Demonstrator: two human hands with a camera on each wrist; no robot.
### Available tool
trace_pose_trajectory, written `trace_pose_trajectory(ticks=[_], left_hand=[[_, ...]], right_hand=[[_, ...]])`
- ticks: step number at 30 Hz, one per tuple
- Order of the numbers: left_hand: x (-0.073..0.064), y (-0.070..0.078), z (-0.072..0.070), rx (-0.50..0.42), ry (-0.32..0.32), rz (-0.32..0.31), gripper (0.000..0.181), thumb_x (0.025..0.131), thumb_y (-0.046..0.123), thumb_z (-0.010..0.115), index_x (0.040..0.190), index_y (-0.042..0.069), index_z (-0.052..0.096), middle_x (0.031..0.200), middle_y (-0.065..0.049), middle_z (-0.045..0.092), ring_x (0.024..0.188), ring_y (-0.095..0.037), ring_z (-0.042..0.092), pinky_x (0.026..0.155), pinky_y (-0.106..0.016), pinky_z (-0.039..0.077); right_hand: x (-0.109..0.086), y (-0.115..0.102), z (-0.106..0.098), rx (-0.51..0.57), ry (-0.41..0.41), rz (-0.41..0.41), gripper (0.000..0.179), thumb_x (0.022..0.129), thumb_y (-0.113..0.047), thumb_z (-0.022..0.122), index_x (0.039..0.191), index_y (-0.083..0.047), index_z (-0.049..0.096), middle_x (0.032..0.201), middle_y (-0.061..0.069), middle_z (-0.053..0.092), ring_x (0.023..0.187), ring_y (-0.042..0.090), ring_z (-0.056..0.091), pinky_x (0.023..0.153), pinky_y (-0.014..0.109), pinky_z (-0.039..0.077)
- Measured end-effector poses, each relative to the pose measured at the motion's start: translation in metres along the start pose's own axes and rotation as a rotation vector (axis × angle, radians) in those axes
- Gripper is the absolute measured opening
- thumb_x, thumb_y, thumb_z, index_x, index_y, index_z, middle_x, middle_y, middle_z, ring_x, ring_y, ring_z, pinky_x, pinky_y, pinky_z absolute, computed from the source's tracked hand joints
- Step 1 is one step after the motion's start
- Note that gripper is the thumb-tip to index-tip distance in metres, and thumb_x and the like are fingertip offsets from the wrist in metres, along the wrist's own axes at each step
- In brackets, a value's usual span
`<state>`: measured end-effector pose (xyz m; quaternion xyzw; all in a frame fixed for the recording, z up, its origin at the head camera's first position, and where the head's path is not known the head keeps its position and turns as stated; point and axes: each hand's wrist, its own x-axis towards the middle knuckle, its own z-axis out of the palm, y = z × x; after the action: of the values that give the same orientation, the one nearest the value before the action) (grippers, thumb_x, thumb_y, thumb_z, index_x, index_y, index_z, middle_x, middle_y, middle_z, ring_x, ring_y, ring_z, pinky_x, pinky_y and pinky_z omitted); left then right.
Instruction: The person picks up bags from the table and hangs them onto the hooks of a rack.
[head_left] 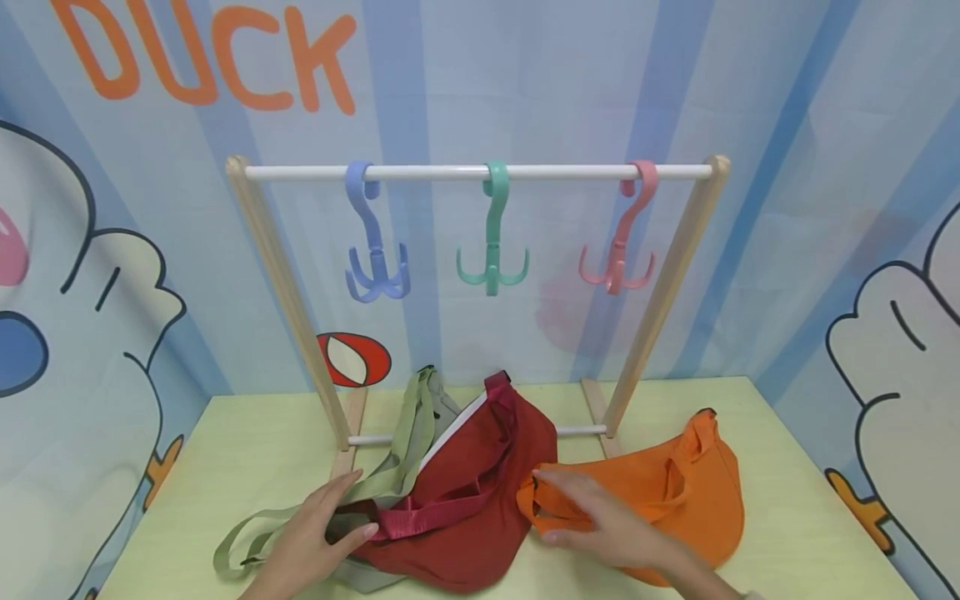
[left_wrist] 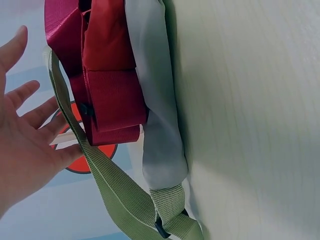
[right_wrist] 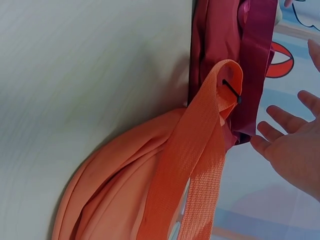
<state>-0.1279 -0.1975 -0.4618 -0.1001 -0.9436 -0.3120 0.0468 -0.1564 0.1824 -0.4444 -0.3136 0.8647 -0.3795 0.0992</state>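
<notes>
Left hand [head_left: 311,533], fingers spread, near dark-red rounded fabric bag [head_left: 483,546] atop grey-green fabric bag [left_wrist: 165,155]. Right hand [head_left: 600,521], fingers spread, by orange curved fabric bag [head_left: 708,508]. You'd best pinch the glossy magenta strap [head_left: 427,517] clear of green webbing [left_wrist: 107,179].

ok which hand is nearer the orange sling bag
Right. The right hand is close by the end of the orange sling bag that lies next to the red sling bag; the left hand is farther off, at the red sling bag's opposite side.
</notes>
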Motion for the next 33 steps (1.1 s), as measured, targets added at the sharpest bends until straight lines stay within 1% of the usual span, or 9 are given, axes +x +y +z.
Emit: trace_pose_trajectory(ticks=[6,8,11,15,22,23,27,30,33], left_hand=[[-0.001,0.0,0.001,-0.006,-0.004,0.007,0.066,0.081,0.045,0.065,0.134,0.011,0.045,0.13,-0.014,0.048,0.119,-0.034,0.043,0.092,-0.053,0.036],[-0.001,-0.001,0.001,-0.009,-0.003,0.012,0.066,0.081,0.044,0.065,0.134,0.01,0.045,0.13,-0.014,0.048,0.119,-0.034,0.044,0.092,-0.052,0.036],[-0.001,-0.001,0.001,-0.013,-0.006,0.01,0.067,0.081,0.045,0.065,0.134,0.01,0.045,0.129,-0.014,0.048,0.119,-0.033,0.044,0.093,-0.051,0.036],[-0.001,-0.002,0.002,-0.021,-0.013,0.006,0.066,0.081,0.045,0.065,0.133,0.01,0.046,0.129,-0.013,0.049,0.119,-0.033,0.044,0.093,-0.051,0.036],[-0.002,-0.004,0.004,-0.006,0.01,0.041,0.063,0.081,0.042,0.066,0.131,0.009,0.047,0.127,-0.013,0.05,0.118,-0.033,0.045,0.093,-0.051,0.036],[-0.002,-0.004,0.004,-0.006,0.011,0.042,0.062,0.081,0.042,0.066,0.131,0.009,0.048,0.127,-0.013,0.05,0.118,-0.033,0.045,0.092,-0.051,0.036],[-0.001,-0.003,0.004,-0.007,0.003,0.037,0.062,0.081,0.042,0.065,0.131,0.01,0.048,0.127,-0.013,0.051,0.117,-0.033,0.045,0.092,-0.051,0.036],[-0.001,-0.004,0.004,-0.004,0.0,0.041,0.062,0.082,0.042,0.065,0.131,0.009,0.048,0.126,-0.012,0.051,0.117,-0.033,0.046,0.092,-0.051,0.036],[-0.001,-0.004,0.004,-0.004,0.0,0.058,0.061,0.082,0.04,0.065,0.131,0.009,0.048,0.126,-0.012,0.052,0.116,-0.033,0.046,0.092,-0.05,0.036]], right_hand=[[0.005,-0.002,0.003,0.016,-0.054,-0.011,0.063,0.087,-0.041,0.059,0.141,-0.023,0.033,0.143,0.01,0.03,0.127,0.031,0.03,0.095,0.057,0.03],[0.007,-0.003,0.004,0.017,-0.064,-0.01,0.063,0.086,-0.043,0.059,0.141,-0.024,0.033,0.143,0.011,0.03,0.127,0.031,0.03,0.094,0.057,0.03],[0.01,-0.004,0.004,0.017,-0.065,-0.021,0.064,0.086,-0.041,0.06,0.141,-0.023,0.033,0.141,0.012,0.033,0.127,0.031,0.031,0.095,0.057,0.03],[0.015,-0.006,0.003,0.013,-0.064,-0.042,0.064,0.086,-0.037,0.062,0.141,-0.022,0.034,0.138,0.009,0.037,0.125,0.031,0.033,0.095,0.056,0.031],[0.027,-0.014,0.004,0.014,-0.066,-0.077,0.064,0.086,-0.038,0.062,0.141,-0.018,0.035,0.137,0.0,0.04,0.123,0.022,0.037,0.096,0.049,0.034],[0.028,-0.015,0.005,0.016,-0.07,-0.073,0.065,0.086,-0.039,0.062,0.141,-0.018,0.035,0.137,-0.001,0.04,0.122,0.021,0.038,0.095,0.047,0.035],[0.034,-0.022,0.007,0.036,-0.092,-0.035,0.064,0.085,-0.04,0.061,0.141,-0.023,0.035,0.136,-0.001,0.041,0.12,0.021,0.04,0.094,0.045,0.036],[0.038,-0.025,0.011,0.052,-0.104,-0.031,0.064,0.085,-0.04,0.061,0.141,-0.022,0.035,0.136,0.0,0.041,0.121,0.021,0.039,0.095,0.044,0.036],[0.042,-0.026,0.017,0.079,-0.109,-0.037,0.064,0.085,-0.039,0.062,0.14,-0.02,0.036,0.137,0.0,0.041,0.123,0.021,0.038,0.097,0.044,0.035]])
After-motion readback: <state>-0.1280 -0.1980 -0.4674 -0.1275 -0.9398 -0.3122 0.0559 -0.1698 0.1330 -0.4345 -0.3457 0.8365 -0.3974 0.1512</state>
